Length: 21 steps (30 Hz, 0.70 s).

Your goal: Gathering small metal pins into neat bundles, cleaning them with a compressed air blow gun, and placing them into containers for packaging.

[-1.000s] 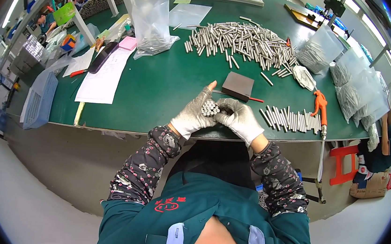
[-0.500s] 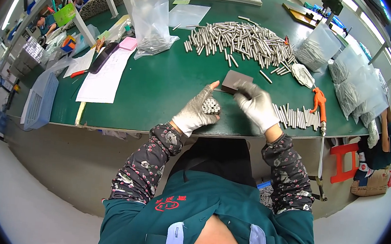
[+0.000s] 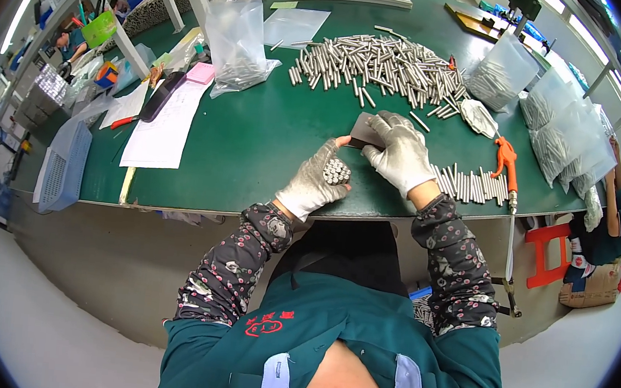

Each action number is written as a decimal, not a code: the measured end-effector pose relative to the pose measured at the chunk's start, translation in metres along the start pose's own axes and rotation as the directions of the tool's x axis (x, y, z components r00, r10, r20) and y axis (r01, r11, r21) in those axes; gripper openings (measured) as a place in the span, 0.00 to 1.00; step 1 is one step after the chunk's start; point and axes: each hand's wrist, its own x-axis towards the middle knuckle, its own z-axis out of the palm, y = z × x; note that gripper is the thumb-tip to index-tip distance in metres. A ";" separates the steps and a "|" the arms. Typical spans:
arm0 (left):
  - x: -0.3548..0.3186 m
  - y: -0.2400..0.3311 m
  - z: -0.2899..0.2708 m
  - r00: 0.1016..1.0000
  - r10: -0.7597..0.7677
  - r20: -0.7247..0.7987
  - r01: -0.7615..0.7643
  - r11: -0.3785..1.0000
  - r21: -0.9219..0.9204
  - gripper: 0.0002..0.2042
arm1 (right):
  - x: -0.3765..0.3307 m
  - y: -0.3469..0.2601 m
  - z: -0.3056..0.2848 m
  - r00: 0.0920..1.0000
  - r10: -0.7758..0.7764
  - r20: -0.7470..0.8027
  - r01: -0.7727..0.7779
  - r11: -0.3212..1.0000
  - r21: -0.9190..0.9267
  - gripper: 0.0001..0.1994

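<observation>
My left hand (image 3: 310,182), in a white glove with bare fingertips, is closed around a bundle of short metal pins (image 3: 336,172). The pins' round ends face up. Just to its right, my gloved right hand (image 3: 402,155) has its fingers curled over a dark rectangular block (image 3: 364,129) and covers the block's right side. Beside that hand a row of loose pins (image 3: 472,186) lies on the green table (image 3: 256,136). Farther back is a large heap of similar pins (image 3: 383,62).
An orange air gun (image 3: 505,164) with a hose lies at the right, near a crumpled white glove (image 3: 478,118). Clear bags of pins (image 3: 556,131) stand behind it. On the left are another bag (image 3: 238,49), paper sheets (image 3: 163,131) and a blue basket (image 3: 67,163). Another person (image 3: 611,215) sits far right.
My right hand has moved slightly left and settled onto the dark block, its fingers now bent over it. The left hand still grips the bundle in nearly the same place.
</observation>
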 end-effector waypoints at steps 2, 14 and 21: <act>0.000 0.002 0.001 1.000 -0.010 -0.003 0.010 1.000 0.025 0.38 | -0.004 -0.001 -0.001 0.999 -0.010 -0.043 0.013 0.998 0.065 0.18; -0.003 -0.001 0.003 0.991 0.132 0.008 -0.130 0.964 0.230 0.35 | -0.045 -0.022 0.011 0.953 0.191 0.234 -0.294 0.760 0.579 0.10; -0.002 -0.005 0.008 0.975 0.219 -0.033 -0.198 0.930 0.308 0.33 | -0.046 -0.019 0.012 0.938 0.207 0.277 -0.341 0.686 0.643 0.12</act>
